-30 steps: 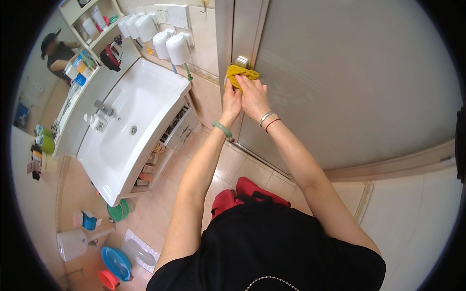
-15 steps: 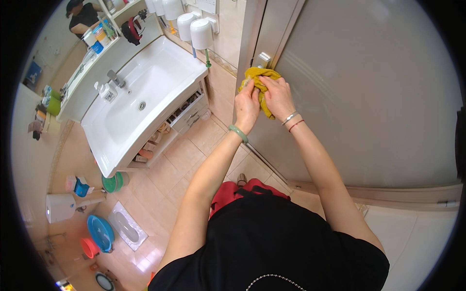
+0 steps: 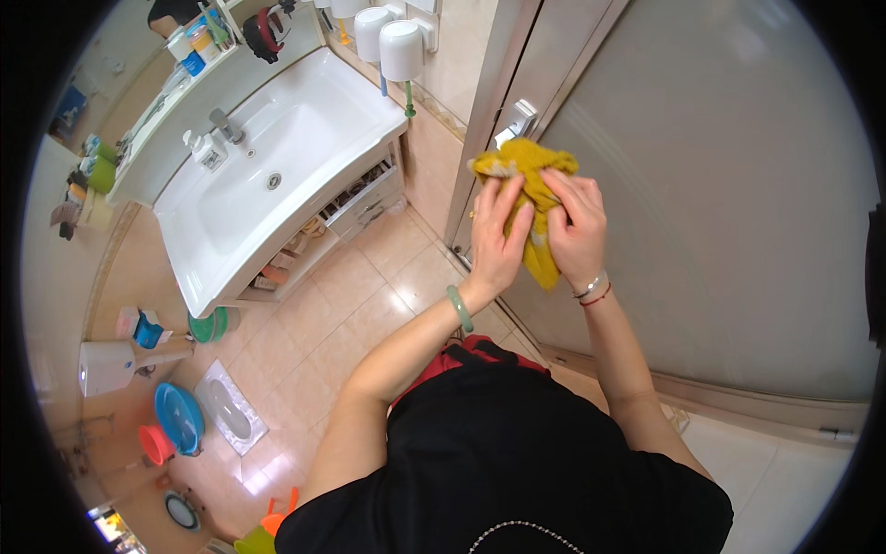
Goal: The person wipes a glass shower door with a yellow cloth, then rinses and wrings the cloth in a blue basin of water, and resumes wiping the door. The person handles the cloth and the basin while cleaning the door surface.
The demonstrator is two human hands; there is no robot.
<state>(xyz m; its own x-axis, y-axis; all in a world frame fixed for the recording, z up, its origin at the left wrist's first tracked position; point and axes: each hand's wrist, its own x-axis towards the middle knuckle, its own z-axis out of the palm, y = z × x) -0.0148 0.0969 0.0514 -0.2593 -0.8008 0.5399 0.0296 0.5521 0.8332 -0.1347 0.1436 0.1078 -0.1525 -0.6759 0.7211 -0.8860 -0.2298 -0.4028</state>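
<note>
A crumpled yellow cloth [image 3: 531, 189] is bunched between both hands, in front of the frosted door's metal frame. My left hand [image 3: 498, 235] grips its left side, fingers bent into the fabric; a green bangle sits on that wrist. On the cloth's right side my right hand [image 3: 580, 226] closes over it, with a silver bracelet and a red cord at the wrist. One corner of the cloth hangs down between the hands. Just beyond the cloth is the door's metal handle or latch [image 3: 519, 120], partly covered by it.
The frosted door panel [image 3: 729, 212] fills the right side. At left stands a white washbasin [image 3: 212, 235] on a cabinet with an open shelf. White cups [image 3: 401, 51] hang on the wall. Blue [image 3: 179, 417] and red basins [image 3: 156, 445] are near a squat toilet [image 3: 229, 409].
Both hands have drawn back slightly toward me and to the right with the cloth. The cloth looks more spread, and more of the handle shows.
</note>
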